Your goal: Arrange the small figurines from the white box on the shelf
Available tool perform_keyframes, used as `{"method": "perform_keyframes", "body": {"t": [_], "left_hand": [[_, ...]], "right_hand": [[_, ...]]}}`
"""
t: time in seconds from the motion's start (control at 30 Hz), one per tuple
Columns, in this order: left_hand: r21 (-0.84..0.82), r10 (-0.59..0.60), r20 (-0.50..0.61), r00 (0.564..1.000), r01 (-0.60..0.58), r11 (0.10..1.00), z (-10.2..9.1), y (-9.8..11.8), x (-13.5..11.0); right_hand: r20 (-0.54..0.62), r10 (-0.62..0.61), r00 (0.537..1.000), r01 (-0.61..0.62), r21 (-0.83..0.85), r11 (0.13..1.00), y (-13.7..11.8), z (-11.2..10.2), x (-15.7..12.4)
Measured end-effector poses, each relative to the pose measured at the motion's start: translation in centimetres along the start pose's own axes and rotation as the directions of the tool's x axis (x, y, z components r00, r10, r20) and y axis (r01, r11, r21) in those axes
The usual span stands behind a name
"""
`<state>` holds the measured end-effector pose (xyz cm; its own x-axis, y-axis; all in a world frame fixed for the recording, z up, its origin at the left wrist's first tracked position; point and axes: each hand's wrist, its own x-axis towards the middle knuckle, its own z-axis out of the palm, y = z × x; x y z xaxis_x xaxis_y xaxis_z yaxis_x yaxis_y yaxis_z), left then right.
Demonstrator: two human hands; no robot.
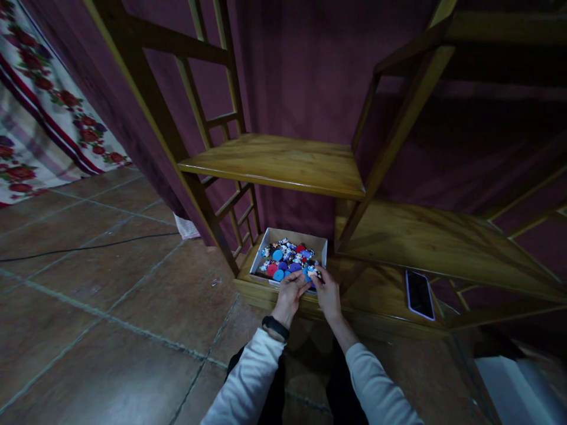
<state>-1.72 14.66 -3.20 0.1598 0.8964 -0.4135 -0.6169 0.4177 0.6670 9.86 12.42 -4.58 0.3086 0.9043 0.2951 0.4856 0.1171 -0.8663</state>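
Note:
A shallow cardboard box (261, 252) with white outer sides stands on the low shelf, filled with small cartoon figurines (286, 251) and round discs in blue (277, 255), red and purple. My left hand (290, 292), with a dark band on its wrist, reaches over the box's front edge, fingers pinched together. Beside it, my right hand (326, 292) grips a small white-and-dark figurine (314, 272) that has a blue round piece (306, 273) at its left. Both hands meet at this figurine; the fingertips partly hide it.
A wooden shelf board (274, 159) overhangs the box, and slanting posts frame both sides. To the right, a phone (419, 294) in a light purple case lies on the low shelf. A purple curtain (301, 77) hangs behind. A black cable (88, 248) crosses the tiled floor.

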Motion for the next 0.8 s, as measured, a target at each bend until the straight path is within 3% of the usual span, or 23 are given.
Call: {"method": "perform_keyframes", "body": {"t": [0.27, 0.8], "left_hand": [[0.084, 0.011, -0.048, 0.999, -0.007, 0.996, -0.1, 0.3, -0.2], [0.006, 0.184, -0.091, 0.979, -0.184, 0.983, 1.1, -1.4, -0.4]], "right_hand": [[0.047, -0.012, 0.999, 0.012, 0.004, 1.0, -0.4, -0.7, 0.1], [-0.069, 0.168, 0.983, -0.158, 0.13, 0.979, 0.8, 0.3, 0.2]]}}
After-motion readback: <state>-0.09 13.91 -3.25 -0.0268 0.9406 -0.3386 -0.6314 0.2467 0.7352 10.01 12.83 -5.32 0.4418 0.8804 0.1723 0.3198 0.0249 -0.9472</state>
